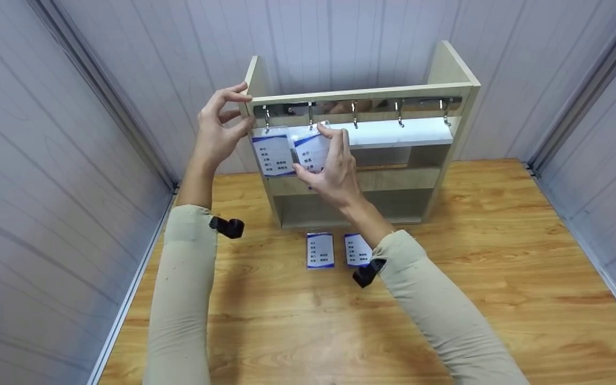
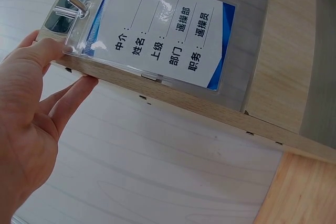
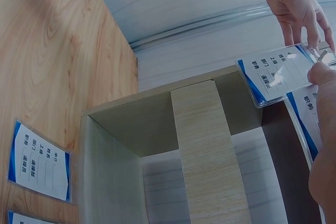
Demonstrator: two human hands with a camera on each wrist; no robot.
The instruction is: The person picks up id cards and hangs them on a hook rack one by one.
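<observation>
Head view has us partway through hanging badges: our left hand [image 1: 217, 131] pinches the far-left top corner of the wooden rack [image 1: 449, 69], steadying it, while our right hand [image 1: 332, 166] grips the second badge [image 1: 310, 152] up at the second hook [image 1: 310, 115], just right of the hung badge [image 1: 273, 154]. Next move probably needs its slot eased over that hook. We count five hooks, one badge hung, one in hand and two spare badges [image 1: 320, 250] lying on the table [image 1: 500, 240] near us.
</observation>
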